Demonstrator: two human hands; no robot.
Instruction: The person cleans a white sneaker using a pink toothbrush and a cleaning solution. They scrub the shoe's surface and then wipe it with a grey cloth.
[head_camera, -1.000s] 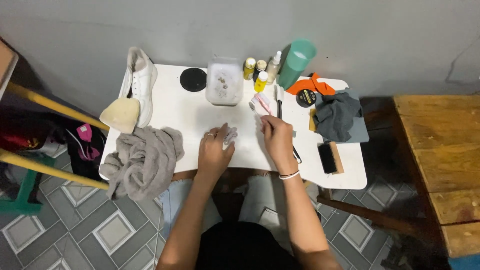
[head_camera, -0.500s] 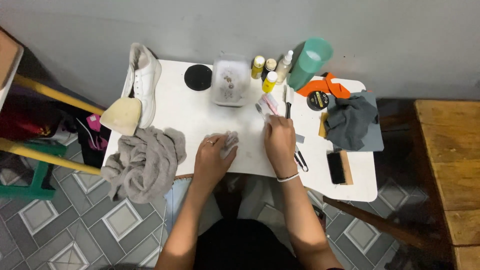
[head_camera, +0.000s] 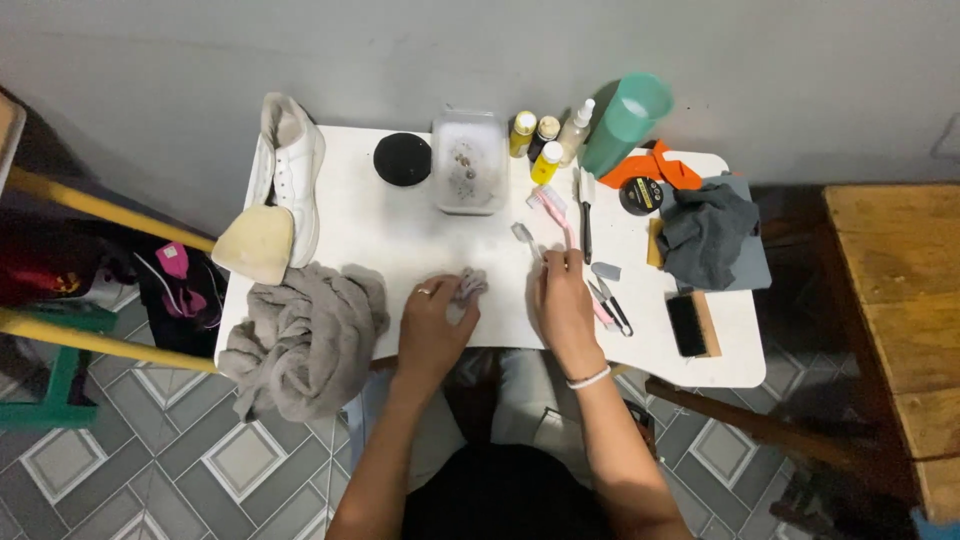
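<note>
**Two hands at a crowded white table**

On the white table (head_camera: 400, 235) there are one white sneaker (head_camera: 292, 165), one tan insole (head_camera: 254, 243) lying against it, one black round pad (head_camera: 402, 158) and one large grey towel (head_camera: 305, 335) hanging over the front-left edge. At the back stand four small bottles (head_camera: 545, 145), three of them with yellow showing, beside one teal cup (head_camera: 625, 122) lying tilted. A black tin (head_camera: 640, 194) sits on an orange strap, and a dark grey cloth (head_camera: 705, 230) is heaped to the right, with a black block brush (head_camera: 690, 325) nearer the front.

The left hand (head_camera: 435, 325) is curled, its fingertips pinching a small crumpled greyish wad (head_camera: 470, 285) that lies on the table in front of the person. The right hand (head_camera: 562, 305) is loosely closed around the handle of a small toothbrush-like brush (head_camera: 525, 238), its head pointing up and left; the grip is hard to make out exactly.

The clear plastic tub (head_camera: 468, 160) holds a few small dark bits, too small to name.
</note>
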